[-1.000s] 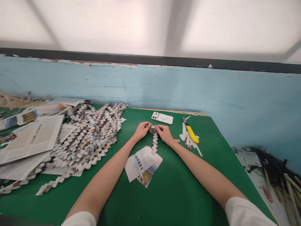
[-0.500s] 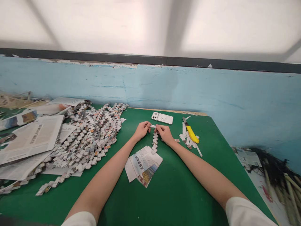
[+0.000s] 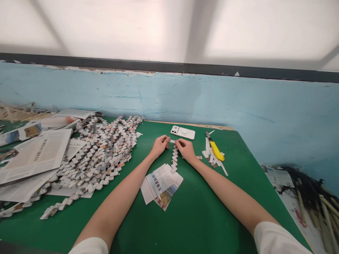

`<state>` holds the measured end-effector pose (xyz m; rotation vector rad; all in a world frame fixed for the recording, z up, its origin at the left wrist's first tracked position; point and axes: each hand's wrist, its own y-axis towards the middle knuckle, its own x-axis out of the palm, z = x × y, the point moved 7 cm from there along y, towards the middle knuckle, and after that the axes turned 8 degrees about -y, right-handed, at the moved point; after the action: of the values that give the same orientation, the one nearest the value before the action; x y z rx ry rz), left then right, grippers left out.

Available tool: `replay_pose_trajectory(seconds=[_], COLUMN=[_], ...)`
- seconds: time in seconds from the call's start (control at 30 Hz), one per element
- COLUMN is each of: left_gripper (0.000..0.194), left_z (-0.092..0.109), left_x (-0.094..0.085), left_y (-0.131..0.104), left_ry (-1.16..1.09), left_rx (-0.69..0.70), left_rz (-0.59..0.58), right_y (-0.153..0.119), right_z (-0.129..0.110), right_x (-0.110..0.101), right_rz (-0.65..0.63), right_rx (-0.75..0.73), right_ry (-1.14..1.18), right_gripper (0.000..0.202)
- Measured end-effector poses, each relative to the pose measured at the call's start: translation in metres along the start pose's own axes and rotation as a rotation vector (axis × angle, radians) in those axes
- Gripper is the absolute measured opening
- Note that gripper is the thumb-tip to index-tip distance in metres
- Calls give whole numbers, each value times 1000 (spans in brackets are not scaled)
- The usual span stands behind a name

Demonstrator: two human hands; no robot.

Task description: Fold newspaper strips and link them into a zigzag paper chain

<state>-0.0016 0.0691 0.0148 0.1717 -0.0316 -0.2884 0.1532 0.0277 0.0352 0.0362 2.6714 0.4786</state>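
Observation:
Between my two hands a small white paper strip (image 3: 172, 141) is stretched level above the green table. My left hand (image 3: 160, 146) pinches its left end, and my right hand (image 3: 184, 148) pinches its right end. Just below the right fingertips hangs a short zigzag chain of folded paper (image 3: 174, 159); whether the strip joins it is too small to tell. The chain's lower end rests on cut newspaper pieces (image 3: 162, 185) lying between my forearms. Beyond my hands lies a white phone (image 3: 182, 132), face down.
A large heap of folded paper chains (image 3: 103, 158) covers the table's left, beside newspaper sheets (image 3: 37, 155). To the right, a yellow-handled knife (image 3: 217, 151) lies on loose paper strips (image 3: 212, 158). A blue wall (image 3: 119, 91) stands behind the green table (image 3: 190, 218).
Both hands hold almost the same place. The strip between them has tilted very slightly; the other things have not moved.

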Motion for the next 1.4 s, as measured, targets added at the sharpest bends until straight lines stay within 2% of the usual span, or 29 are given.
replay_pose_trajectory(seconds=[0.13, 0.37, 0.57, 0.83, 1.1, 1.4], left_gripper=[41, 33, 33, 37, 42, 41], left_z=[1, -1, -4, -10, 0, 8], left_x=[2, 3, 0, -3, 2, 9], left_y=[-1, -1, 1, 3, -1, -6], left_ry=[40, 123, 80, 29, 108, 55], left_rx=[10, 1, -7, -8, -6, -22], left_rz=[-20, -28, 9, 32, -23, -116], right_y=[1, -1, -1, 0, 5, 7], right_z=[-3, -7, -6, -3, -4, 13], right_x=[4, 6, 6, 8, 4, 4], right_rz=[-41, -76, -84, -119, -8, 10], right_rx=[-10, -95, -32, -48, -104, 5], right_ry=[-45, -184, -105, -129, -88, -26], right_gripper=[33, 37, 41, 41, 27, 34])
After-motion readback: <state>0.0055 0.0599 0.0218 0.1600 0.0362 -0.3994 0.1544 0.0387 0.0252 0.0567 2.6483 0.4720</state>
